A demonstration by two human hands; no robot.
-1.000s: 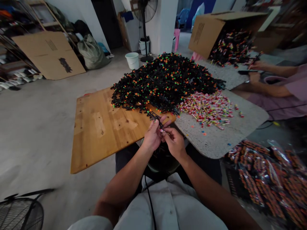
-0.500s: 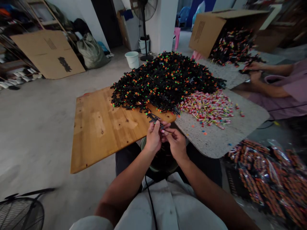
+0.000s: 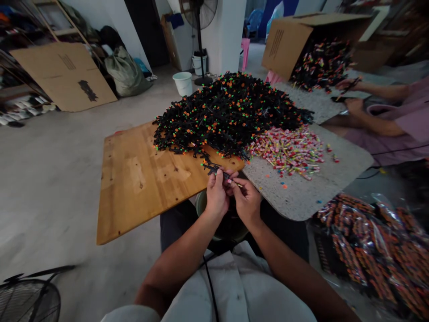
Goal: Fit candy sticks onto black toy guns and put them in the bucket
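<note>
My left hand (image 3: 216, 194) is closed around a small black plastic piece (image 3: 212, 168) with coloured tips, held over the near edge of the wooden board (image 3: 140, 179). Touching it from the right, my right hand (image 3: 247, 199) pinches a thin small item at the piece's end; I cannot make that item out. Just beyond my hands lies a big heap of black pieces with orange and green tips (image 3: 231, 114). A spread of small pink and yellow wrapped sticks (image 3: 290, 150) lies to its right on the speckled tabletop (image 3: 308, 192).
A round dark container (image 3: 226, 223) sits in my lap under my hands. Clear bags of orange items (image 3: 375, 246) lie at right. Another person's hands (image 3: 350, 94) work at far right by a tipped cardboard box (image 3: 301, 40). A fan (image 3: 27, 295) stands at lower left.
My hands have lifted slightly and shifted toward the heap, turning the black piece. The other person's hands have moved at the far table.
</note>
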